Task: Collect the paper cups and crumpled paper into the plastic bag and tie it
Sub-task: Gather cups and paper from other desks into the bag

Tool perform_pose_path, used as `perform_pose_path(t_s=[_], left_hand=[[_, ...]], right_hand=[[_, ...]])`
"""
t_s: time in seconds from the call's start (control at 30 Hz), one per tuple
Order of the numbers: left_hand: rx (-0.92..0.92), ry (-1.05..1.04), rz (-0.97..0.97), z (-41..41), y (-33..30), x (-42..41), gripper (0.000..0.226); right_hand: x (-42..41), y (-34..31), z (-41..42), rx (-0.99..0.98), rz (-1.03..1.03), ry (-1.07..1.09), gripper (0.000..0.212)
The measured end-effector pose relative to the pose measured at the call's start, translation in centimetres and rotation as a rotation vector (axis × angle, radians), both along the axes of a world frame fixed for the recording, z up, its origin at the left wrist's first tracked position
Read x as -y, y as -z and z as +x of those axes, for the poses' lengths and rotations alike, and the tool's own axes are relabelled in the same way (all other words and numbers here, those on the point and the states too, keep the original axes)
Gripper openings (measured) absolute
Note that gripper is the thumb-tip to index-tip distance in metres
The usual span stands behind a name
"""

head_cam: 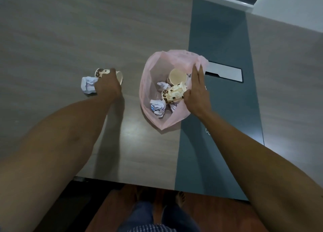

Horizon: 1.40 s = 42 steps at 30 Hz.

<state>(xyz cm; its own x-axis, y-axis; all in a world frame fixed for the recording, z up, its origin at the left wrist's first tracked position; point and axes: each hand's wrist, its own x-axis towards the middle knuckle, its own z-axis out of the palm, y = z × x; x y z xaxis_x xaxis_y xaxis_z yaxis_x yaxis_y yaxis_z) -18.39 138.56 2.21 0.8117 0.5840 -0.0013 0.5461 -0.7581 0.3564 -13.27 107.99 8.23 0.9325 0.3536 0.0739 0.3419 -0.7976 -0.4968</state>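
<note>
A pink plastic bag (148, 85) lies open on the table. Inside it are two paper cups with a coffee-bean print, one upright-facing (177, 77) and one on its side (173, 93), plus crumpled paper balls (158, 107). My right hand (196, 90) holds the bag's right edge, fingers stretched along the rim, thumb against the lower cup. To the left, my left hand (107, 85) closes on a paper cup (104, 73) lying on its side on the table. A crumpled white paper (88, 85) sits right beside that hand, touching it.
The table is grey wood (52, 39) with a dark teal strip (220, 39) down the right of centre, holding a grey cable hatch (225, 73). The table's near edge (125, 181) runs below my arms; my legs and feet show under it.
</note>
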Motion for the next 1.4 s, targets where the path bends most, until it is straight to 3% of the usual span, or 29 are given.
perform_pose_path(t_s=[0.13, 0.27, 0.37, 0.43, 0.6, 0.9, 1.07, 1.23, 1.4], left_hand=[[0.124, -0.077, -0.075, 0.2, -1.0, 0.6, 0.044], [0.484, -0.208, -0.215, 0.0, -4.6, 3.5, 0.048], [0.743, -0.173, -0.318, -0.7, -7.0, 7.1, 0.041], [0.814, -0.047, -0.367, -1.3, -7.5, 9.4, 0.034], [0.641, 0.313, -0.348, -1.6, -5.9, 13.1, 0.026], [0.550, 0.407, -0.439, 4.5, -5.3, 16.8, 0.029], [0.394, 0.542, -0.435, 6.9, -4.0, 17.8, 0.039], [0.516, 0.407, -0.285, 4.7, -4.0, 15.4, 0.027], [0.485, 0.200, -0.046, 1.4, -3.5, 9.2, 0.024]], right_hand=[[0.6, 0.2, 0.5, 0.010, -0.016, 0.010, 0.096], [0.8, -0.5, 0.6, -0.011, 0.000, 0.057, 0.095], [0.7, -1.0, 0.6, -0.037, 0.016, 0.106, 0.093], [0.8, -1.3, 0.7, -0.046, 0.041, 0.120, 0.094], [1.1, -2.2, 1.0, -0.062, 0.093, 0.111, 0.095], [2.1, -2.3, 1.1, -0.006, 0.007, 0.055, 0.094], [2.8, -2.2, 0.9, 0.013, -0.028, 0.017, 0.094], [2.7, -2.2, 1.3, -0.008, -0.032, 0.035, 0.093], [1.5, -1.1, 1.6, 0.044, -0.045, 0.008, 0.099]])
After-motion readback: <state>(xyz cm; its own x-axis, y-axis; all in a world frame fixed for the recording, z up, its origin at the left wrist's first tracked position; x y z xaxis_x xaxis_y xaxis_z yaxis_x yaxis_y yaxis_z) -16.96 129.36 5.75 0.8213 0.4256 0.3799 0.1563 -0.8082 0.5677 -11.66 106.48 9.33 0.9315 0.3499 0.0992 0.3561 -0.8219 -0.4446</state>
